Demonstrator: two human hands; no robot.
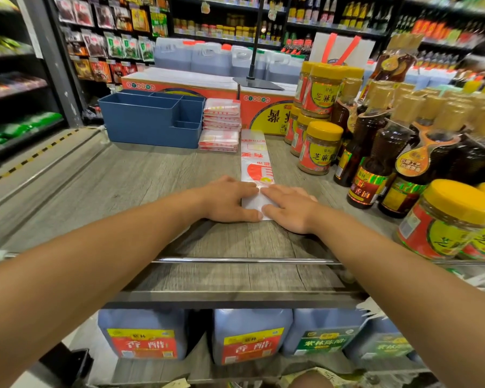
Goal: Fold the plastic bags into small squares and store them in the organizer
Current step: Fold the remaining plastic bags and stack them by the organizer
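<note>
A clear plastic bag (254, 161) with red and yellow print lies as a long narrow strip on the wooden shelf top (140, 180), running away from me. Its near end is folded over. My left hand (230, 198) and my right hand (289, 208) press flat on that folded end, fingers straight, fingertips almost meeting. A blue organizer (151, 119) with several compartments stands at the back left. Beside it on the right sit stacks of folded bags (221, 124).
Jars with yellow lids (319, 147) and dark sauce bottles (381, 152) crowd the right side close to the bag. An orange carton (266, 113) stands behind. A metal rail (235, 260) runs along the near edge; jugs (252, 334) sit below.
</note>
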